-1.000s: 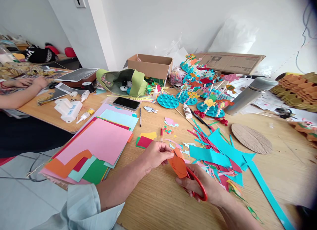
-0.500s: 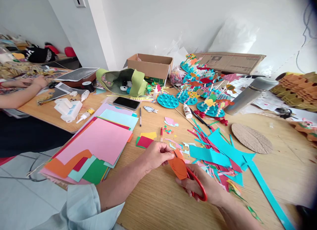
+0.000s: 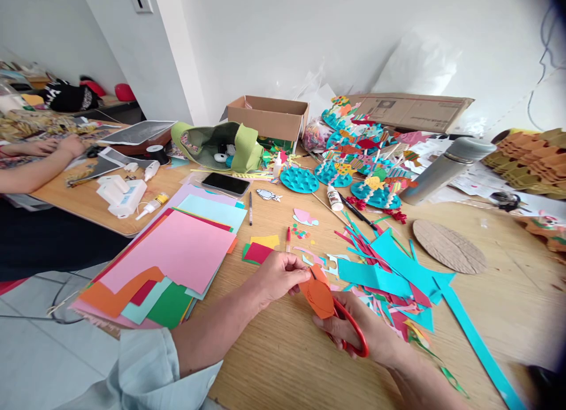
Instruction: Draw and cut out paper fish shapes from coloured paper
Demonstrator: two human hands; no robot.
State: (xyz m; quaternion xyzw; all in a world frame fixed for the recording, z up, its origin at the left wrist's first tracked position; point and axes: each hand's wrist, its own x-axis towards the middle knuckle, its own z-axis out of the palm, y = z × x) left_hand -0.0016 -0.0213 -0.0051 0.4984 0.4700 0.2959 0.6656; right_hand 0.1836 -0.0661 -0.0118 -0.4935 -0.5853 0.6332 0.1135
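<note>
My left hand (image 3: 277,278) pinches a piece of orange paper (image 3: 320,296) with a rounded, leaf-like outline. My right hand (image 3: 360,330) grips a pair of red-handled scissors (image 3: 351,333) just below that paper, and the paper hides the blades. Teal and red paper scraps (image 3: 375,278) lie just to the right of my right hand. A stack of coloured paper sheets (image 3: 177,251) sits to the left of my left hand.
A co-worker's hands (image 3: 66,145) rest on the table's far left. At the back are teal paper cutouts (image 3: 299,179), a cardboard box (image 3: 267,116), a phone (image 3: 226,184), a glue bottle (image 3: 335,198), a grey flask (image 3: 446,169) and a cardboard disc (image 3: 448,246).
My hands keep the same hold on the orange paper and scissors. The whole view shifts only slightly.
</note>
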